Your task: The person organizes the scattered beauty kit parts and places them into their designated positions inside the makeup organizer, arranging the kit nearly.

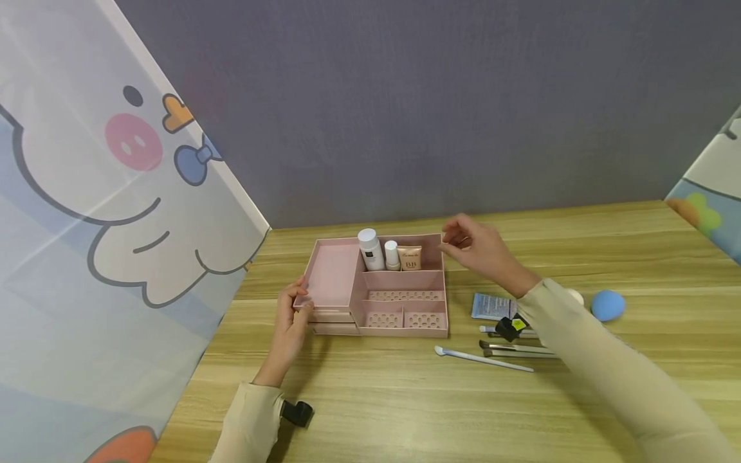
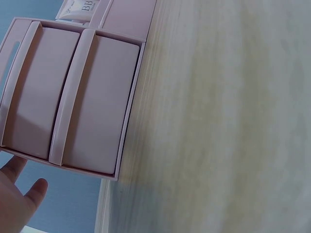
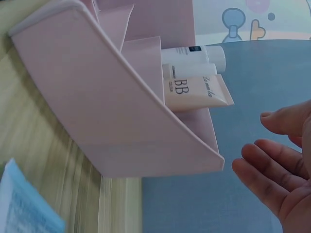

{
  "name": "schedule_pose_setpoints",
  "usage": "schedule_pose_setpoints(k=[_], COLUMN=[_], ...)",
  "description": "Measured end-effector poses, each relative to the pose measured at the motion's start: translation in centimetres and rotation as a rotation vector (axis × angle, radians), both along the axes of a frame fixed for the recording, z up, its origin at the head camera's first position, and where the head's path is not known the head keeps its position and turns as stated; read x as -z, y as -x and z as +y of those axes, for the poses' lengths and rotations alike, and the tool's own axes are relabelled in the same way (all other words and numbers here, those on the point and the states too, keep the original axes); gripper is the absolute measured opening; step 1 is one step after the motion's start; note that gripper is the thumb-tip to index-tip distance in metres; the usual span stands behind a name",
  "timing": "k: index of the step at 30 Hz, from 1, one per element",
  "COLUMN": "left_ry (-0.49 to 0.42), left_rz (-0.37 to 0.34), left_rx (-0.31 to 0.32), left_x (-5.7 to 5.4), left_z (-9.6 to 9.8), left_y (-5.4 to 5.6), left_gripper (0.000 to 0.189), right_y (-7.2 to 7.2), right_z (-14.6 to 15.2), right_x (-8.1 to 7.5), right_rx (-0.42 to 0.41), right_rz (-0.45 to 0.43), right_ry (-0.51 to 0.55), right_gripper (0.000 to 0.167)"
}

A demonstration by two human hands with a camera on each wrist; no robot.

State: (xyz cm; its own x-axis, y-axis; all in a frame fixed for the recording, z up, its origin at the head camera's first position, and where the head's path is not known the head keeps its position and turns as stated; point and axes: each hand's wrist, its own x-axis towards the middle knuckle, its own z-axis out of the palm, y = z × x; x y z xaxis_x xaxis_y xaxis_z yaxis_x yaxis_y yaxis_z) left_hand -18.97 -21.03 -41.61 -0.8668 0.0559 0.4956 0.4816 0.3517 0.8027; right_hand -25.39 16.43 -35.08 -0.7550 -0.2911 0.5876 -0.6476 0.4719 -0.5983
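A pink desk organizer (image 1: 330, 273) stands on the table with two drawers (image 2: 99, 102) at its left front. Its back compartment holds a white-capped bottle (image 1: 372, 252), a smaller white-capped bottle (image 1: 392, 255) and a beige BB cream tube (image 1: 410, 258), all upright. My left hand (image 1: 291, 323) rests at the organizer's left front corner, fingers against its side. Just off the back right corner, my right hand (image 1: 471, 244) hovers with loosely bent fingers. Nothing shows between its thumb and fingertips in the right wrist view.
Right of the organizer lie a blue tube (image 1: 491, 307), several makeup brushes (image 1: 515, 348), a blue sponge (image 1: 608, 305) and a pale round item (image 1: 576, 296) partly behind my right sleeve. One brush (image 1: 486, 359) lies nearer the front. A grey panel (image 1: 440, 116) rises behind the table.
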Motion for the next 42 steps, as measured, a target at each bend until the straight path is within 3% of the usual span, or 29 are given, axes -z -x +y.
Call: schedule_pose_setpoints(k=[6,15,29,37,42], left_ry=[0.002,0.015,0.014,0.011,0.009], left_rz=[0.004,0.003,-0.018,-0.019,-0.011], left_rx=[-0.003,-0.011,-0.014,-0.011,-0.014], left_x=[0.0,0.0,-0.1,-0.1,0.0], left_z=[0.0,-0.1,0.0,0.0,0.0], left_y=[0.0,0.0,-0.2,-0.1,-0.1], left_gripper=[0.021,0.020,0.020,0.020,0.020], right_y=[-0.4,-1.2,-2.7,-3.2,-3.6], right_z=[1.1,2.7,5.0,6.0,6.3], right_x=[0.1,0.7,1.8,2.7,3.1], right_rx=[0.024,0.020,-0.007,-0.050,-0.078], right_rz=[0.063,0.074,-0.055,-0.065,-0.144], right_ry=[-0.040,-0.107,-0.314,-0.389,-0.441], right_gripper=[0.027,0.030,0.029,0.032,0.037])
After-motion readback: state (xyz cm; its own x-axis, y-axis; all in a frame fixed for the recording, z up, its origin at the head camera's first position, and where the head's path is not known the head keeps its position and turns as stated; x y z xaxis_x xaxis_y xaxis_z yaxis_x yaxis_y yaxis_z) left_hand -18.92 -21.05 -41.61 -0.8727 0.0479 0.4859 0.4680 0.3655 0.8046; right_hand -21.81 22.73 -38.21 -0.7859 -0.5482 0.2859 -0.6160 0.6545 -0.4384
